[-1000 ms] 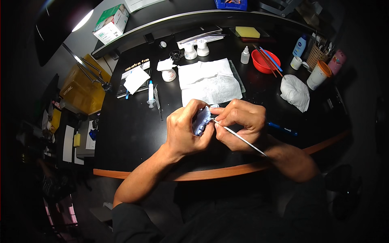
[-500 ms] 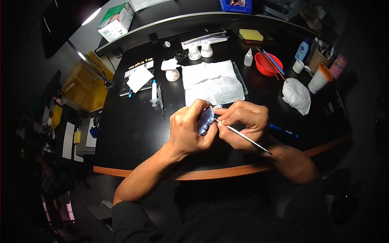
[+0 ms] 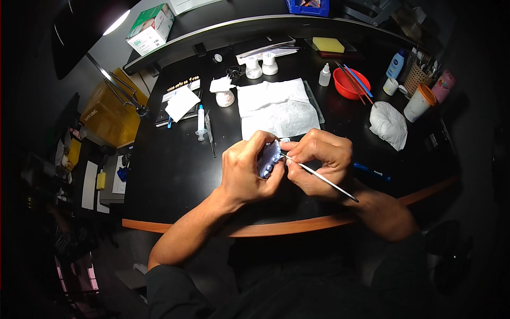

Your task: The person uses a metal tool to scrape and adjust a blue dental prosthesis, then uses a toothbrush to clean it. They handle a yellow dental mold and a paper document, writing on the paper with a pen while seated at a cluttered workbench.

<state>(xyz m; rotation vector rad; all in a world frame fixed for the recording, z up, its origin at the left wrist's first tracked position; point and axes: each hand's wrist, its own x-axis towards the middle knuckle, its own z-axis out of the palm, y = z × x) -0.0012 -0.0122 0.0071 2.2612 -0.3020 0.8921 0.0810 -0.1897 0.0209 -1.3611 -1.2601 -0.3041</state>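
Note:
My left hand [image 3: 243,166] is closed around a bluish-grey dental model [image 3: 269,159], with its row of teeth facing right. In my right hand [image 3: 320,161] a thin white brush-like tool [image 3: 330,183] is pinched between thumb and fingers. The tool's tip meets the teeth at the model's right edge, though the exact contact spot is too small to make out. Its dark rear end points down and to the right. Both hands are close together above the near part of the black table, just in front of a white paper towel [image 3: 279,106].
On the left lie a syringe [image 3: 201,119], tweezers [image 3: 211,135] and a tooth shade set [image 3: 183,84]. White jars [image 3: 269,65] stand behind the towel. To the right are a dropper bottle [image 3: 325,75], a red bowl [image 3: 345,87], a crumpled white cloth [image 3: 388,125] and a blue pen-like item [image 3: 372,171].
The white tool has tilted very slightly, its rear end a little lower and further right. Both hands keep nearly the same place and grip; the whole view has shifted slightly.

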